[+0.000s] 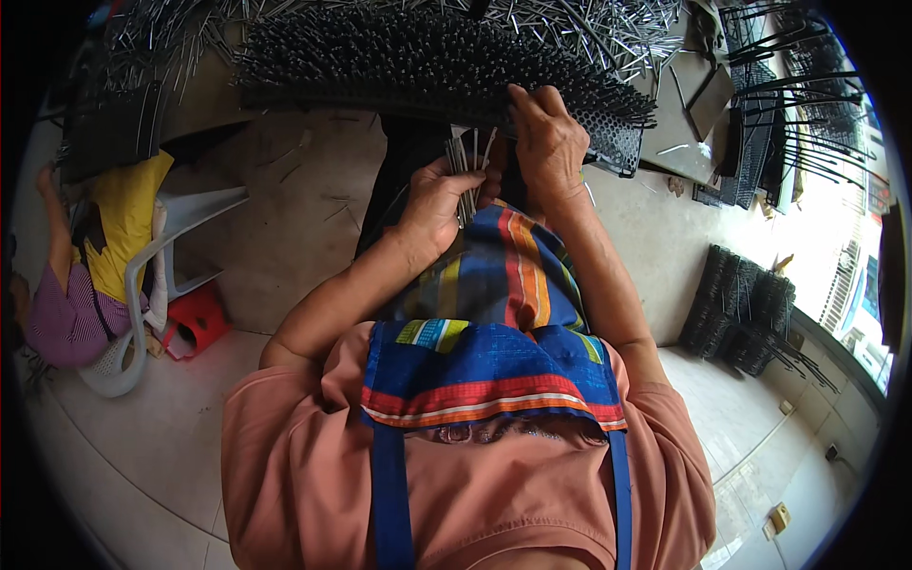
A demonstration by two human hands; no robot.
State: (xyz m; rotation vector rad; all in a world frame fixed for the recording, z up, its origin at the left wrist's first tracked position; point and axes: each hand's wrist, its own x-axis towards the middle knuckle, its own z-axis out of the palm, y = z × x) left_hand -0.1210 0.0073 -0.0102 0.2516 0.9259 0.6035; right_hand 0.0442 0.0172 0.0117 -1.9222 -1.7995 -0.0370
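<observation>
My left hand (435, 204) is closed around a bundle of thin grey metal rods (457, 152), which stick up past the thumb above my apron-covered lap. Ahead lies a wide black perforated rack (619, 142), densely filled with upright dark rods (399, 59). At the rack's near edge, right of its middle, my right hand (554, 142) has thumb and fingers pinched together among the rods. Whatever sits between those fingertips is too small to make out. Bare holes show in the rack to the right of this hand.
Loose metal rods (608, 33) lie heaped behind the rack. Black wire racks with long prongs (793, 104) stand at the right, and black coiled bundles (736, 309) sit on the floor. At left, another person in a yellow garment (128, 223) sits on a pale plastic chair (195, 211) near a red container (201, 323).
</observation>
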